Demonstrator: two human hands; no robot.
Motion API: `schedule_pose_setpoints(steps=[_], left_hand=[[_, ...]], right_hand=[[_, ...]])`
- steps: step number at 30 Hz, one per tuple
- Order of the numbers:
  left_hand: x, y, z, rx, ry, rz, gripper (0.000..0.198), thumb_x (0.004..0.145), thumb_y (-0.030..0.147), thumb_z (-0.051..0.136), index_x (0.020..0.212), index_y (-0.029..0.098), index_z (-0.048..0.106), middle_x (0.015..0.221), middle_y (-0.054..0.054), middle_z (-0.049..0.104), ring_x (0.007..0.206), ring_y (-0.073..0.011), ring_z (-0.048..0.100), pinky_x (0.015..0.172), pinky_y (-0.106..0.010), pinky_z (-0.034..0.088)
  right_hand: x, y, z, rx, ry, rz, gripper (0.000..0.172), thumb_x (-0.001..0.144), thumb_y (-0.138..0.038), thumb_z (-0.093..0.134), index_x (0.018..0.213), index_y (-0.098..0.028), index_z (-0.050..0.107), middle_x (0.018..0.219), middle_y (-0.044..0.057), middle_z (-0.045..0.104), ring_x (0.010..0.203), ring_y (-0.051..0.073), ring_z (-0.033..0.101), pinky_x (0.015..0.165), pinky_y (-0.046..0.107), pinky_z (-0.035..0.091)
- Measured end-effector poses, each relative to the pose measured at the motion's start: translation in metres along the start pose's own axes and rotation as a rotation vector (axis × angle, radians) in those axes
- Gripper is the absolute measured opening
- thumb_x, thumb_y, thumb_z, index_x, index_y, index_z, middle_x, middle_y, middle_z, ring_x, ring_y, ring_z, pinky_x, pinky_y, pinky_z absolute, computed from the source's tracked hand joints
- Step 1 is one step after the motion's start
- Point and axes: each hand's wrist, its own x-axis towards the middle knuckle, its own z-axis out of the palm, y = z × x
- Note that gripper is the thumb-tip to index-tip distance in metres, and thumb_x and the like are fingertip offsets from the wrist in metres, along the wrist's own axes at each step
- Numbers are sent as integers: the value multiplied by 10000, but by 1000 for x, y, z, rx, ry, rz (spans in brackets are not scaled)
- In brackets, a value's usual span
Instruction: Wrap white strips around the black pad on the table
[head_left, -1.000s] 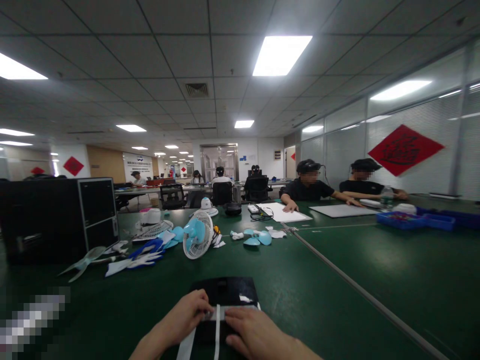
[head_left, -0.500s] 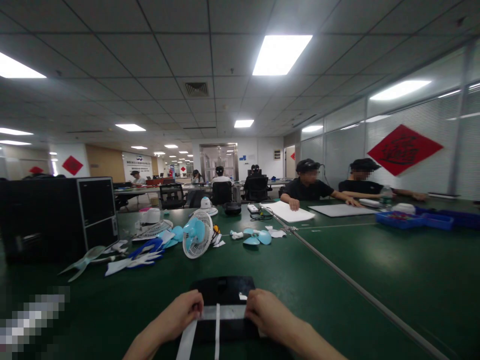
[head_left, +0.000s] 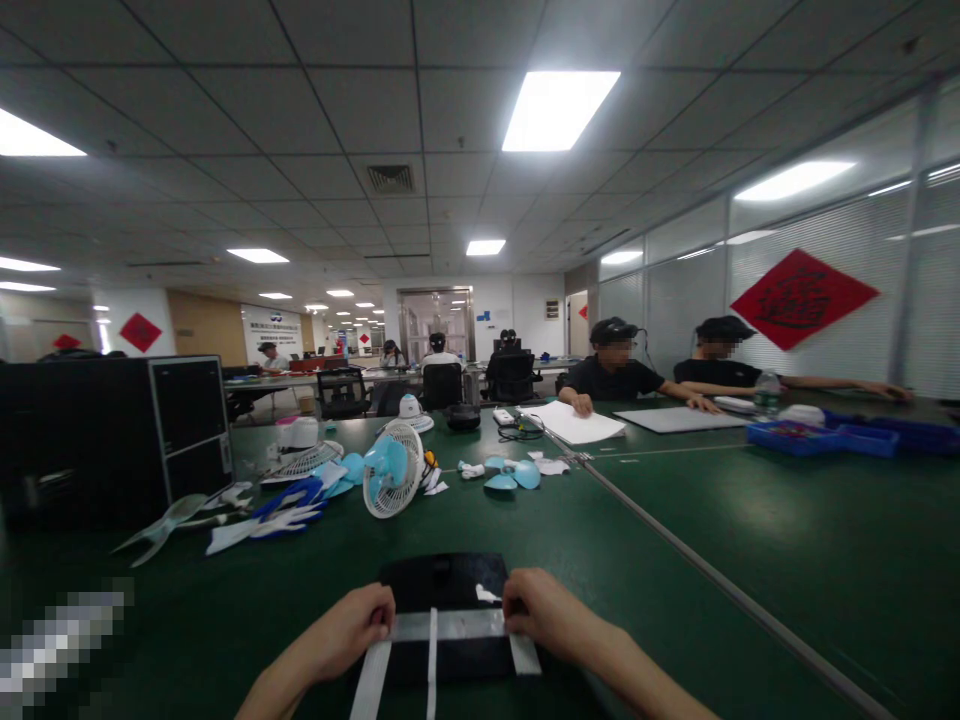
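Note:
A flat black panel [head_left: 442, 578] lies on the table in front of me. A translucent strip [head_left: 450, 626], which looks like tape, crosses it from side to side. My left hand [head_left: 366, 618] is closed on the strip's left end, fingers bent. At the right end, my right hand [head_left: 541, 612] pinches the strip, its fingertips partly hidden. White bands run toward me below: a left band [head_left: 370, 682], a narrow middle band [head_left: 432, 665] and a short right band [head_left: 525, 655]. A small torn white scrap [head_left: 487, 594] lies near my right fingers.
Beyond the panel lie a fan head [head_left: 393, 470], blue fan blades [head_left: 513, 474] and gloves [head_left: 277, 522]. A black computer case [head_left: 191, 425] stands at left. A metal strip [head_left: 675, 545] crosses the green table [head_left: 750, 520]. Two people sit at right near blue trays [head_left: 795, 438].
My right hand has shifted slightly right and up, and the short right band now shows below it. My left hand has moved a little left. The panel stays put.

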Motion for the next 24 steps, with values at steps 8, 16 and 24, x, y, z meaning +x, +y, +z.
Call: schedule_pose_setpoints(steps=[8,16,24], left_hand=[[4,-14,1,-1,-18,-25,165,772,240,474,904,213,569,957,-3,564,842,-159,504,710,-256,380],[3,-13,-1,4,-35,-27,192,750,214,484,915,211,583,953,-1,559,846,-158,509,719,-252,390],[-7,9,-12,-12,-45,-74,206,721,190,494,900,203,595,920,0,556,842,-165,506,736,-259,391]], right_hand=[[0,-3,-5,78,-39,14,153,717,-154,607,831,-182,705,850,16,666,741,135,588,638,208,409],[-2,-7,-8,83,-49,37,167,716,-141,601,839,-174,708,854,18,671,737,134,585,625,204,400],[-3,-12,-11,96,-68,59,178,721,-139,594,850,-178,710,834,13,677,738,139,590,620,206,393]])
